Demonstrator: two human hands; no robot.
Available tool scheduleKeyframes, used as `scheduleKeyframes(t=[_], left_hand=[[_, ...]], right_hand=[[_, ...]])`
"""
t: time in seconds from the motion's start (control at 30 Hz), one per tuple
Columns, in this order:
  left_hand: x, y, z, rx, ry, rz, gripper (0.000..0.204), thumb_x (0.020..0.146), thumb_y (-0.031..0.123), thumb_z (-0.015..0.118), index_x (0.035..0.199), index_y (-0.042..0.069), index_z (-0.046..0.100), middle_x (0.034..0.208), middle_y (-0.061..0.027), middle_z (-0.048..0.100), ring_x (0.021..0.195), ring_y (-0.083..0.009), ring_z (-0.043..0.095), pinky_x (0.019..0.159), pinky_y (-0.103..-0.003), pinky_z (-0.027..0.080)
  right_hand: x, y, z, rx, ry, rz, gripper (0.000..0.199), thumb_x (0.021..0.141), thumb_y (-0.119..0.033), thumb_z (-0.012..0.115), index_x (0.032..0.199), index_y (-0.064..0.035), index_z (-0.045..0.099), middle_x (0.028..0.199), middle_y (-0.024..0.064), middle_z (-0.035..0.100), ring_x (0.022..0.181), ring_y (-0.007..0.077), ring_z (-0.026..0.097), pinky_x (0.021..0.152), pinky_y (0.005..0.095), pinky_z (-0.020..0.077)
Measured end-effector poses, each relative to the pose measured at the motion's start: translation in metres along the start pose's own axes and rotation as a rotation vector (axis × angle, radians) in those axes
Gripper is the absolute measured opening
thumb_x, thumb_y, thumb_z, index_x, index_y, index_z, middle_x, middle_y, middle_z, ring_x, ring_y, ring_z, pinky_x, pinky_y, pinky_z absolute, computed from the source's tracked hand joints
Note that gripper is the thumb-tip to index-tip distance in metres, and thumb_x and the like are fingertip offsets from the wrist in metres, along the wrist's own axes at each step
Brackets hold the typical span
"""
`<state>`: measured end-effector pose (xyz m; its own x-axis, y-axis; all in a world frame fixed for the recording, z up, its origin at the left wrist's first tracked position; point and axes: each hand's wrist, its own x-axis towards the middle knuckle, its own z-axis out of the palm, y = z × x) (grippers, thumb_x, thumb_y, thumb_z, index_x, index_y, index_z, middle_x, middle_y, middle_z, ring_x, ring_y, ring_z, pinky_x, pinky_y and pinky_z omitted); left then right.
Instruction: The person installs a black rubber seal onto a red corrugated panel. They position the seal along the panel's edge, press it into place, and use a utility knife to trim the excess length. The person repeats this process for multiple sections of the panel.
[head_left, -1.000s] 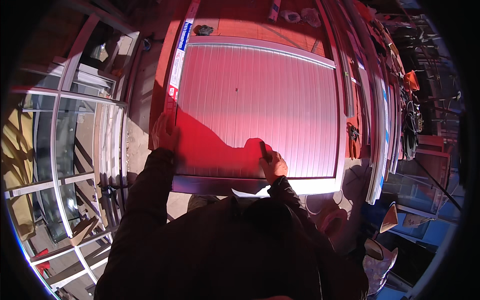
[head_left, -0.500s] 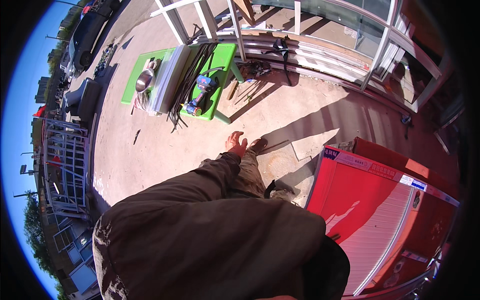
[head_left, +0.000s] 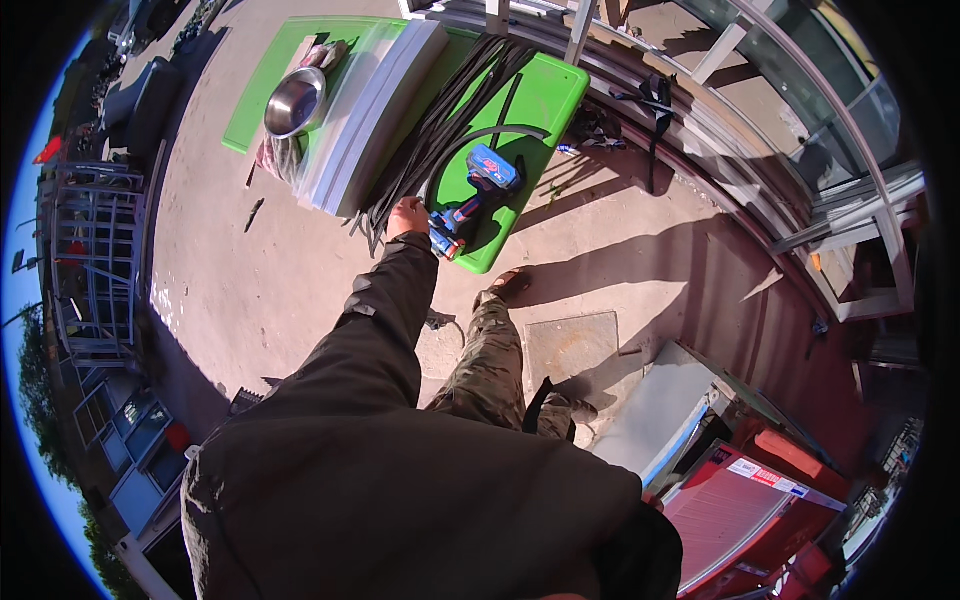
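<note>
My left hand (head_left: pixel 407 218) reaches out to the near edge of a green table. Its fingers look curled around the ends of a bundle of long black rubber strips (head_left: pixel 448 135), though the fingertips are partly hidden. Just right of the hand lies a blue cordless power tool (head_left: pixel 466 206) with a blue battery. To the left of the strips are long pale grey-white profiles (head_left: pixel 372 125) in clear wrapping. A metal bowl (head_left: pixel 295 103) sits beyond them on the green tabletop (head_left: pixel 555 85). My right hand is out of view.
Window frames (head_left: pixel 690 95) lean along the back right. A red-faced panel (head_left: pixel 725 520) and a grey sheet (head_left: pixel 655 415) stand close on my right. A square slab (head_left: pixel 572 348) lies in the ground ahead of my feet. A metal rack (head_left: pixel 98 255) stands far left.
I have stepped closer to the green table. My left hand has gone from hanging open over the ground to the ends of the black strips. The red panel now lies farther back.
</note>
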<state>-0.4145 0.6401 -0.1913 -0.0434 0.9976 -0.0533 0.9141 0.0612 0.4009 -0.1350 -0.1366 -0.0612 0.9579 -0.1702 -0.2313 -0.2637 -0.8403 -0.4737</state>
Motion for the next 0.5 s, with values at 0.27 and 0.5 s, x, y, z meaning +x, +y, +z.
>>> scheduleKeyframes(t=[0.27,0.5], left_hand=[[0.126,-0.027,0.059,0.240,-0.092,-0.069,0.041,0.079,0.034,0.071,0.116,0.016,0.071,0.114,-0.0137,0.070,0.105,-0.0327,0.066,0.091,-0.045,0.054],[0.137,-0.021,0.041,0.199,-0.042,0.052,0.021,0.082,0.031,0.070,0.095,0.015,0.073,0.105,-0.0087,0.068,0.108,-0.0317,0.062,0.090,-0.046,0.051]], right_hand=[[-0.092,-0.157,0.051,-0.369,-0.386,0.057,0.029,0.086,-0.029,0.071,0.098,-0.0027,0.065,0.082,0.0056,0.064,0.074,0.0151,0.059,0.070,0.0321,0.0508],[-0.102,-0.182,0.070,-0.426,-0.444,0.065,0.028,0.086,-0.028,0.070,0.098,-0.0030,0.065,0.080,0.0052,0.064,0.073,0.0146,0.059,0.069,0.0324,0.0502]])
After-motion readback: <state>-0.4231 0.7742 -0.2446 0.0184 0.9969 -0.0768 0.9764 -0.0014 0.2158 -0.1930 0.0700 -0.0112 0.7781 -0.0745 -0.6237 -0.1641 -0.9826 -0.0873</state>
